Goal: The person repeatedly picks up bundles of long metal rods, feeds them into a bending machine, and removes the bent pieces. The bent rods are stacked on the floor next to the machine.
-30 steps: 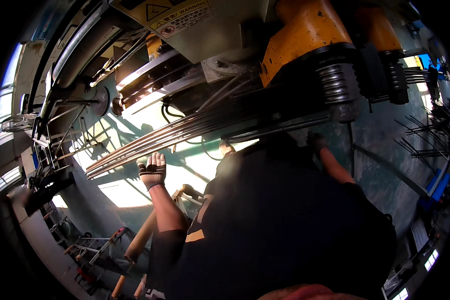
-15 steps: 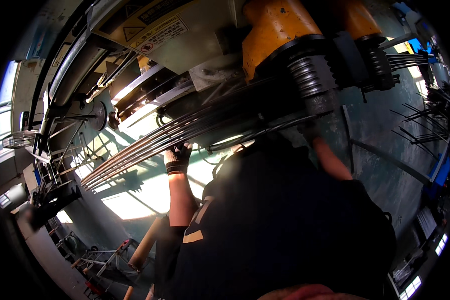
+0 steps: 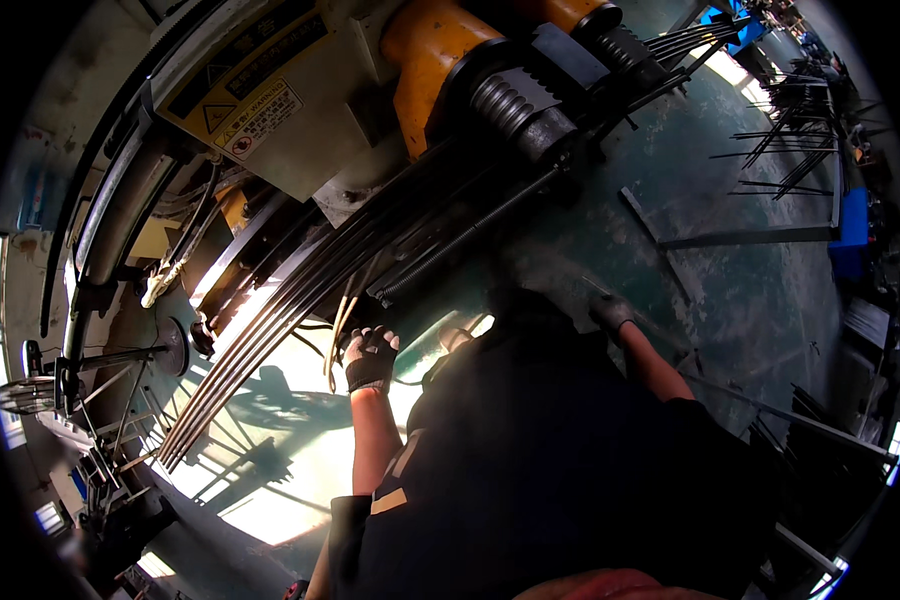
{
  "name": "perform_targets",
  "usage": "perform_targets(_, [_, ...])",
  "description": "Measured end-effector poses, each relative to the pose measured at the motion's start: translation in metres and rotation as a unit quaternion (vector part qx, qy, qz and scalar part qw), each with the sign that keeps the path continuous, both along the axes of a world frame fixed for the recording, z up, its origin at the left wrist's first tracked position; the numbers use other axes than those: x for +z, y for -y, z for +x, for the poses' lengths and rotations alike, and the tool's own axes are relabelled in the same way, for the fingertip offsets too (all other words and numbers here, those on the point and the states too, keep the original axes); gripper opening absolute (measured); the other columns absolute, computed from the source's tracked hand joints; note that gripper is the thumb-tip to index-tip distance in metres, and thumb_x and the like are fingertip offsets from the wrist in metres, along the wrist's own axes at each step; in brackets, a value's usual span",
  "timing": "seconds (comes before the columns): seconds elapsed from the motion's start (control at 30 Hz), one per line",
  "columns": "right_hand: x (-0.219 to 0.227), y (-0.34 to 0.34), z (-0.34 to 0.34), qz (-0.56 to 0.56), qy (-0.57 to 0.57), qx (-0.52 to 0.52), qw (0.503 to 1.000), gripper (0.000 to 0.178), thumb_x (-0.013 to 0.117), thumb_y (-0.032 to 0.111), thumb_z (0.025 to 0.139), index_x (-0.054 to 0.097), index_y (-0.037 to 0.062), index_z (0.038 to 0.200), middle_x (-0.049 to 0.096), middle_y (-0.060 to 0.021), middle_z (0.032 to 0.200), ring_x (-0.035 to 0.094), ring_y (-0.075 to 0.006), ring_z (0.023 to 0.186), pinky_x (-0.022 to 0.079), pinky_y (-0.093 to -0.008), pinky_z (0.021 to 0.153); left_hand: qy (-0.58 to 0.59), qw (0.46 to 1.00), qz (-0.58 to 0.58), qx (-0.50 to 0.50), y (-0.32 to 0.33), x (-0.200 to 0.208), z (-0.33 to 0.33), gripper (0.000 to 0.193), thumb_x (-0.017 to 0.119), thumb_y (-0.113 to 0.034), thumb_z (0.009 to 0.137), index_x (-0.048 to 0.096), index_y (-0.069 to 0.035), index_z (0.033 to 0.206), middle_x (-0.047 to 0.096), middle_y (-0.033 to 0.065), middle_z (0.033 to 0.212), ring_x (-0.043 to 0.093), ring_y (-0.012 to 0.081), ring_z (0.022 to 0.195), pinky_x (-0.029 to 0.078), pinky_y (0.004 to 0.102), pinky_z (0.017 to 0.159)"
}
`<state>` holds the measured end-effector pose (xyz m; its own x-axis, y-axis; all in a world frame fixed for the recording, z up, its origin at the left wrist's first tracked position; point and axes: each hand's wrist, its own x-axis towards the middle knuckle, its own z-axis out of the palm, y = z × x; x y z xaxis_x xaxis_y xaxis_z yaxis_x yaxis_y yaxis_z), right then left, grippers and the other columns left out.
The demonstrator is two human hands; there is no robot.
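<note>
My left hand [image 3: 370, 360], in a dark fingerless glove, is raised with its fingers loosely curled and somewhat apart. Nothing shows in it. Just beside its fingers hangs a thin bent loop [image 3: 337, 345], rod or cable; I cannot tell whether they touch. Above, a bundle of long metal rods [image 3: 260, 355] slants up to the right, apart from the hand. A long coil spring [image 3: 470, 235] stretches beneath the machine. My right hand [image 3: 611, 312], also gloved, is lowered at my right side in shadow. Its fingers are too dark to read.
A machine with orange housings [image 3: 435, 55] and a ribbed metal cylinder [image 3: 515, 105] fills the top. Dark rods [image 3: 800, 130] lie piled at the far right, near a metal bar frame [image 3: 750, 238] and a blue block [image 3: 851, 230]. A round disc [image 3: 172, 345] stands at left.
The view has turned, and the machine and rods now sit farther left and steeper. My left hand has come away from beneath the rods. The right hand shows more clearly at my side.
</note>
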<state>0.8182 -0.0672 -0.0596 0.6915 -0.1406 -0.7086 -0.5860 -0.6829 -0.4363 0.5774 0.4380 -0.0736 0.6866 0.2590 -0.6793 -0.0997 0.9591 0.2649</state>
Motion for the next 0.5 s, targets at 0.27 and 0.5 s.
perform_targets(0.27, [0.033, -0.054, 0.115, 0.078, 0.333, 0.108, 0.934, 0.043, 0.068, 0.037, 0.094, 0.071, -0.0008, 0.114, 0.073, -0.0099, 0.097, 0.067, -0.0162, 0.089, 0.050, -0.0302, 0.080, 0.225, 0.972, 0.028, 0.055, -0.041, 0.056, -0.013, 0.035, 0.047, -0.036, 0.109, 0.056, -0.004, 0.119, 0.058, 0.0183, 0.131, 0.054, 0.0378, 0.123, 0.046, 0.0539, 0.107])
perform_targets(0.5, [0.201, -0.145, 0.164, 0.404, 0.373, -0.076, 0.832, 0.048, 0.066, 0.028, 0.098, 0.062, -0.0021, 0.135, 0.069, -0.0083, 0.126, 0.063, -0.0179, 0.111, 0.047, -0.0331, 0.099, 0.049, 0.948, 0.193, 0.249, -0.005, 0.198, 0.035, 0.071, 0.048, -0.040, 0.108, 0.022, 0.003, 0.159, 0.040, 0.0231, 0.156, 0.051, 0.0366, 0.129, 0.041, 0.0537, 0.114])
